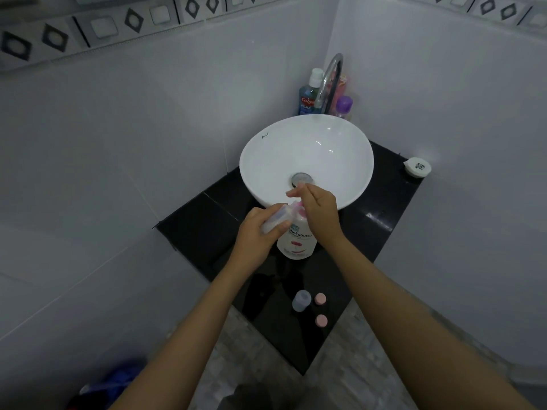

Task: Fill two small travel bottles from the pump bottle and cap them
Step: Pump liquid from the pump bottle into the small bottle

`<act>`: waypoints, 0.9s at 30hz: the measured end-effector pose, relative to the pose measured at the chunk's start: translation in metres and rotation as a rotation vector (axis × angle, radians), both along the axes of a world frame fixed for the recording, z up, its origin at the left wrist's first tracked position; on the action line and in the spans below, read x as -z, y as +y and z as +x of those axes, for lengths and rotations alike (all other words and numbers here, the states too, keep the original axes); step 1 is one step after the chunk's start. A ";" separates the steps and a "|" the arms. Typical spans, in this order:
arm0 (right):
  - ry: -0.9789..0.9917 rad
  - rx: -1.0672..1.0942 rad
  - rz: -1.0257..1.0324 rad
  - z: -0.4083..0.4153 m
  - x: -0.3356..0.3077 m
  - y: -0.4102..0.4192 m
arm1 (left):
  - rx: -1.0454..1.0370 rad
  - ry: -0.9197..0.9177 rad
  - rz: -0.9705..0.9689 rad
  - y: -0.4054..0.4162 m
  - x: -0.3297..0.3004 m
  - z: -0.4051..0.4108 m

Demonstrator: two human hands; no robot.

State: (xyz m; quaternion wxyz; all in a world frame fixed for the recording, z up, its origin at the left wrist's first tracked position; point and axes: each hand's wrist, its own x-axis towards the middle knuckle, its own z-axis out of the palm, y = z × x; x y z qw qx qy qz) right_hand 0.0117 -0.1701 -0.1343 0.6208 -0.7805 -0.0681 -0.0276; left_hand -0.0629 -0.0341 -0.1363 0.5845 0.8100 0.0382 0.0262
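Observation:
A white pump bottle [297, 239] with a pink flower label stands on the black counter in front of the basin. My left hand [260, 232] grips a small clear travel bottle [275, 220], tilted with its mouth up against the pink pump nozzle. My right hand [318, 210] lies flat on top of the pump head, fingers stretched out. A second small clear travel bottle [301, 300] stands upright and uncapped near the counter's front corner. Two round pink caps, one [320, 299] beside it and one [321, 320] nearer me, lie on the counter.
A white bowl basin [331, 137] sits on the black counter [207, 220], with a chrome tap [328, 81] behind it. A blue mouthwash bottle [307, 96] and a purple-capped bottle [343, 106] stand in the corner. A round white container [417, 167] sits at the right edge.

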 end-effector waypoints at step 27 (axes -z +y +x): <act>0.051 0.046 0.041 -0.001 -0.009 0.001 | -0.003 0.017 -0.024 0.001 0.000 0.002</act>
